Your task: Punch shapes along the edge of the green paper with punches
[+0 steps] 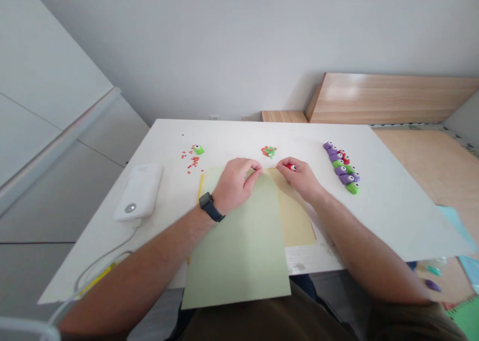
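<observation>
My left hand (236, 183), with a dark watch on its wrist, rests on the far edge of a pale green paper sheet (239, 241), its fingers curled and pinching the paper's top edge. My right hand (301, 178) is closed on a small red punch with a white eye (290, 167), held at the top of a yellow sheet (295, 216) that lies under the green one. A small heap of red and green paper bits (268, 152) lies just beyond both hands.
A row of purple, green and red punches (342, 167) lies to the right. At the left are a green punch (198, 149), scattered red bits (191, 162), and a white cabled device (139, 191). The white table (392, 206) ends near my lap.
</observation>
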`<action>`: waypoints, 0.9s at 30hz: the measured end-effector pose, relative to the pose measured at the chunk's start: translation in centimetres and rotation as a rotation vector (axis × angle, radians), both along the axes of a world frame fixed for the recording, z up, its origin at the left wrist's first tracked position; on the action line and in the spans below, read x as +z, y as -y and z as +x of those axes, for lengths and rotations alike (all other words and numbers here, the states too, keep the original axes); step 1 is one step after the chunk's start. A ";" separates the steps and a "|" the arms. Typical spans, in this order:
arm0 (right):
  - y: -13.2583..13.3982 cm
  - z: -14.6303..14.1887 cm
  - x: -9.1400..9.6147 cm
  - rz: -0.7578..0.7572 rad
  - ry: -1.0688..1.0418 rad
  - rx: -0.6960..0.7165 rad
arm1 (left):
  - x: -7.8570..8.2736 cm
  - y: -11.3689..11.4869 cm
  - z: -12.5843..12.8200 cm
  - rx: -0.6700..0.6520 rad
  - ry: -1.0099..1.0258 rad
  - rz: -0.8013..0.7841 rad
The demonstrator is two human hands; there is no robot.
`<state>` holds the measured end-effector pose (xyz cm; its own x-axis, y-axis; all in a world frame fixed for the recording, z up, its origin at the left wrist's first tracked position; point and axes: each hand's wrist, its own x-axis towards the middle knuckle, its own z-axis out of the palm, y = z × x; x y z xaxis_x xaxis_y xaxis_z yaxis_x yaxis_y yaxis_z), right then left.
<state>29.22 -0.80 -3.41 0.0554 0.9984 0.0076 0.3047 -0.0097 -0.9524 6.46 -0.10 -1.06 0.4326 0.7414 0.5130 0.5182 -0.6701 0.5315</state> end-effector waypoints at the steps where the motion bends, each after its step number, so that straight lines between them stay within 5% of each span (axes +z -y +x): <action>1: -0.5 0.1 -0.1 0.014 0.062 -0.050 | -0.2 0.0 -0.1 0.003 0.008 -0.012; 6: -1.6 0.4 -0.1 0.082 0.367 -0.080 | -0.9 0.0 -0.3 0.014 0.018 -0.043; 12: -1.5 0.6 0.0 0.175 0.490 -0.084 | -0.8 0.2 -0.3 0.007 0.015 -0.047; 16: -0.6 0.5 0.8 0.159 0.416 -0.035 | -0.9 0.2 -0.4 0.013 0.032 -0.040; 22: 1.6 -0.8 1.9 0.223 0.275 0.215 | -1.0 0.2 -0.3 0.024 0.051 -0.043; 27: 1.9 -1.2 1.4 0.302 0.300 0.228 | -1.0 -0.1 -0.6 0.033 0.042 -0.042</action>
